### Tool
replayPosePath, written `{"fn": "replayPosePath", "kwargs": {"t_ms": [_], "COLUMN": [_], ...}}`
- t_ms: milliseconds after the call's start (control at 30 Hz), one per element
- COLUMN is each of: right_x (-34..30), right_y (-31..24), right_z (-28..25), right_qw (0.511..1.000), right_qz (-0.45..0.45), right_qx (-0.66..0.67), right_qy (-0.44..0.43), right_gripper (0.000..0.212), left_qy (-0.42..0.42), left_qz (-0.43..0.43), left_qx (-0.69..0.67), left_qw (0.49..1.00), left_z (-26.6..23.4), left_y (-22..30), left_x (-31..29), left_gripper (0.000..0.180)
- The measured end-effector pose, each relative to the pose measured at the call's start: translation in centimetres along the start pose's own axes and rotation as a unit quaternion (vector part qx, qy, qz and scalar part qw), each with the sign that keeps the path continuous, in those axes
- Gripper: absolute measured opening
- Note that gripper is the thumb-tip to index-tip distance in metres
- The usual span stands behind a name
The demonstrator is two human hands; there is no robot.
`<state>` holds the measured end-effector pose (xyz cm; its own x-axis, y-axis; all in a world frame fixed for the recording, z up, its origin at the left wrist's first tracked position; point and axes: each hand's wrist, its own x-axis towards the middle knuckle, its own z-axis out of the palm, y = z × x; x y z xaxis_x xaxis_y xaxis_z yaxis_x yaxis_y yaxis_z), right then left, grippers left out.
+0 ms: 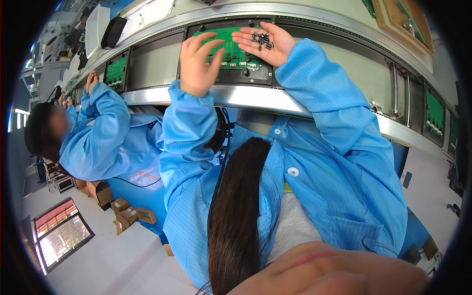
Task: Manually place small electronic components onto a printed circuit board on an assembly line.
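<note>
Green circuit board (231, 49) sits in a dark fixture frame (246, 73) on the curved conveyor line (314, 105), far centre of the head view. Left hand (196, 64) is over the board's left part, fingers (209, 46) loosely curled and apart, tips at or just above the board; can't tell if they actually touch, and nothing visibly pinched. Right hand (263, 44) is palm-up and spread flat just right of it, over the board's upper right corner, cradling a small heap of black parts (260, 39); too small to say what kind, and not gripped, just lying on the palm. Much of the board is covered by both hands, only the middle strip and lower edge show.

Blue sleeves (324, 108) run from both wrists back toward the near edge; long dark hair (236, 211) hangs down the near centre and hides part of the coat. Near bottom edge is a blurred close-up shape, not readable.

Left: a co-worker in the same blue coat (105, 137), hands (92, 81) up at another green board (116, 71) further left on the line, face blurred. Cardboard boxes (125, 214) on the floor, near left. More green boards (435, 115) far right, cut by the rim
</note>
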<state>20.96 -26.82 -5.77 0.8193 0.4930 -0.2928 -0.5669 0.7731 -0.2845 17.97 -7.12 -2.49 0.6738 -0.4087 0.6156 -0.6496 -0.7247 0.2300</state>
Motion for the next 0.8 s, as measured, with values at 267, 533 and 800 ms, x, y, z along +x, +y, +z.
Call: {"fn": "replayPosePath", "kwargs": {"t_ms": [267,533,800], "right_x": [2.6,1.9,1.9], "right_y": [0.3,0.9,0.7], "right_z": [-3.3,-1.7,-1.0], "right_qw": [0.977,0.987,0.997], "right_qz": [0.042,0.049,0.056], "right_qx": [0.067,0.052,0.05], "right_qy": [-0.199,-0.145,-0.034], "right_gripper": [0.04,0.036,0.041], "left_qy": [-0.049,-0.082,-0.004], "left_qz": [0.023,0.054,-0.119], "left_qx": [-0.071,-0.07,-0.233], "left_qw": [0.996,0.993,0.965], "left_z": [2.7,2.9,-0.8], "left_y": [3.0,2.0,3.9], "left_x": [2.1,2.3,0.5], "left_gripper": [0.019,0.013,0.012]}}
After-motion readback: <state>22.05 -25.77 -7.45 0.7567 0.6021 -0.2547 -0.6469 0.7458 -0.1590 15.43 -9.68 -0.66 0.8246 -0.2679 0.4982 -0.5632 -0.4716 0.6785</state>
